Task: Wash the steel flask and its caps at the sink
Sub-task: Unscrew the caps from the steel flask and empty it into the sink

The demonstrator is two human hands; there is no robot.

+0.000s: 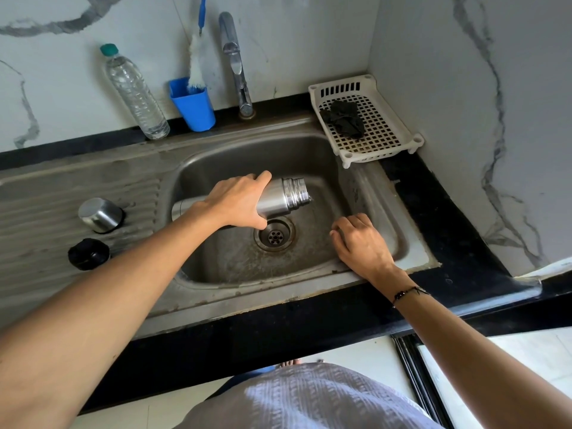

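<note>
While I look down at the sink (365,193) in the middle of the frame, I see the left hand (236,201) wrapped around the steel flask (283,195). The fingers curl over the top of the flask body and the thumb goes under it, so the hand grips it all the way round. The flask lies almost flat above the basin, just over the drain (275,234). Its open mouth sticks out past the fingers and points to the right side of the frame, tipped a little down. Its other end is hidden under my wrist.

The right hand (360,241) is at the lower right of the basin. Its fingers are bent loosely and I see nothing in them. I cannot tell if they touch the basin.

On the ribbed draining board at the left of the frame stand the two caps, near each other but apart. The steel cap (99,214) sits upside down, and the black cap (88,254) sits below it in the frame.

At the top of the frame are the tap (235,61), a blue cup (193,105) with a bottle brush (196,61) in it, and a clear water bottle (133,91). At the upper right, a white tray (399,123) holds a dark cloth (343,119).
</note>
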